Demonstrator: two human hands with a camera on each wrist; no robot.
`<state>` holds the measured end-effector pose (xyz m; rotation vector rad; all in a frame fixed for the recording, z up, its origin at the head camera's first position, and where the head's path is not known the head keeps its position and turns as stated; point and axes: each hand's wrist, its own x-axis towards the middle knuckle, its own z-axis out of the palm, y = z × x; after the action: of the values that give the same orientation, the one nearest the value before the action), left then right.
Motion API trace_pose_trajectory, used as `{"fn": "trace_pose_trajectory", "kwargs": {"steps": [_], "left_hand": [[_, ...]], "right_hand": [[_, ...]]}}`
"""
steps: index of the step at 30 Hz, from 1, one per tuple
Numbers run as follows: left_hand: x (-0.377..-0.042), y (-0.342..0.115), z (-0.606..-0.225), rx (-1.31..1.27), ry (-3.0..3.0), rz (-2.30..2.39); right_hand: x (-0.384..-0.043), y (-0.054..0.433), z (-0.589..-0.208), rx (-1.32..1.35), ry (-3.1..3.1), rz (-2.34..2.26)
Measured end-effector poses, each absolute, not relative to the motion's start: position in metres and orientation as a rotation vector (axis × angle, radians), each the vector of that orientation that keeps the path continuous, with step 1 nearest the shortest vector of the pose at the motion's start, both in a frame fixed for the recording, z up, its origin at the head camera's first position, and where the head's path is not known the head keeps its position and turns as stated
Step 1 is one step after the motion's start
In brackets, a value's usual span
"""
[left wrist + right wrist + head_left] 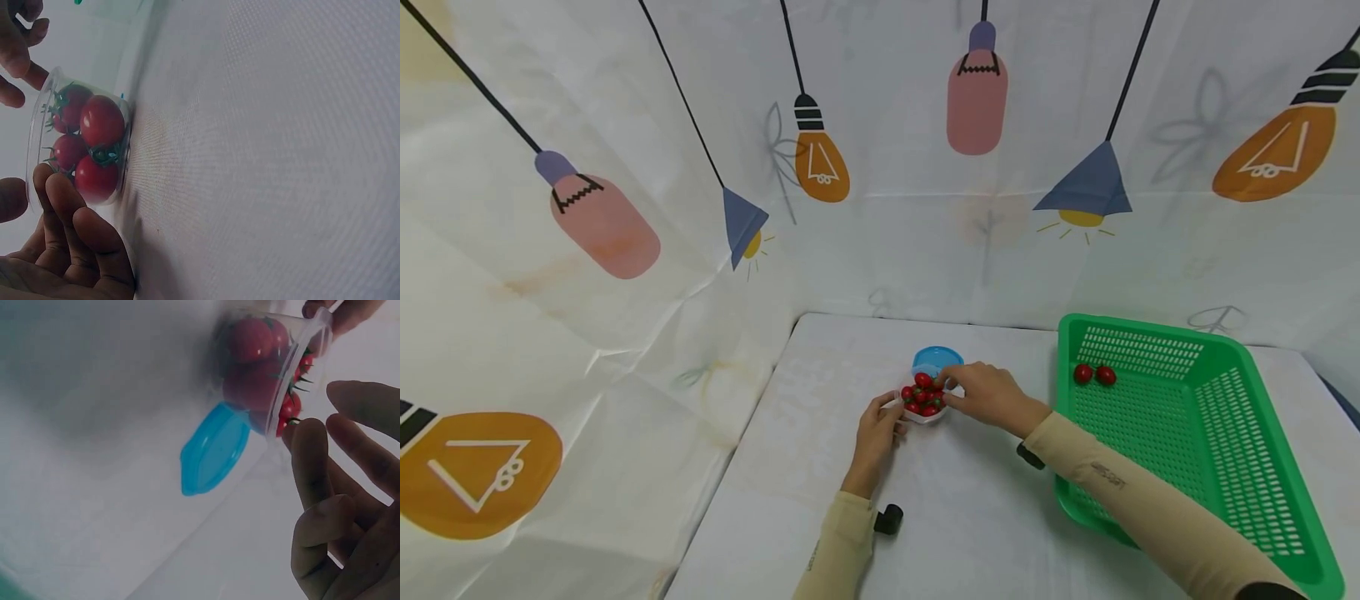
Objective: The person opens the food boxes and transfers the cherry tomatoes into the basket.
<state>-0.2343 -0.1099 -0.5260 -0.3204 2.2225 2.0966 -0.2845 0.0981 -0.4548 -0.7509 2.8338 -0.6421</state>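
A clear plastic tub (924, 418) filled with several red cherry tomatoes (928, 410) stands on the table. My left hand (876, 437) grips its left side. In the left wrist view the thumb lies outside the rim (31, 150) and the curled fingers (95, 231) come up along the wall. From the right, my right hand (988, 394) reaches over the tub, fingers bent and spread. In the right wrist view one fingertip (309, 431) is right at the tomatoes by the rim, with the thumb apart and no tomato between them.
A round blue lid (937, 358) lies just behind the tub. On the right stands a large green plastic basket (1292, 433) with two cherry tomatoes (1105, 376) at its far left corner. The right forearm crosses over this basket. A white printed sheet (895, 242) rises behind the table.
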Motion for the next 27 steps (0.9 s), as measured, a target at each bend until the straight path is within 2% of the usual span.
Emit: {"fn": "trace_pose_trajectory", "kwargs": {"steps": [7, 14, 27], "left_hand": [[-0.221, -0.106, -0.497, -0.309, 2.24, 2.09], [-0.239, -0.11, -0.54, -0.348, 2.257, 2.082], [-0.238, -0.108, -0.541, -0.366, 2.257, 2.099]], "right_hand": [[-0.286, 0.092, -0.457, -0.789, 2.848, -0.545], [-0.288, 0.088, -0.461, -0.849, 2.865, -0.471], [-0.294, 0.077, -0.462, -0.761, 2.754, -0.457]]}}
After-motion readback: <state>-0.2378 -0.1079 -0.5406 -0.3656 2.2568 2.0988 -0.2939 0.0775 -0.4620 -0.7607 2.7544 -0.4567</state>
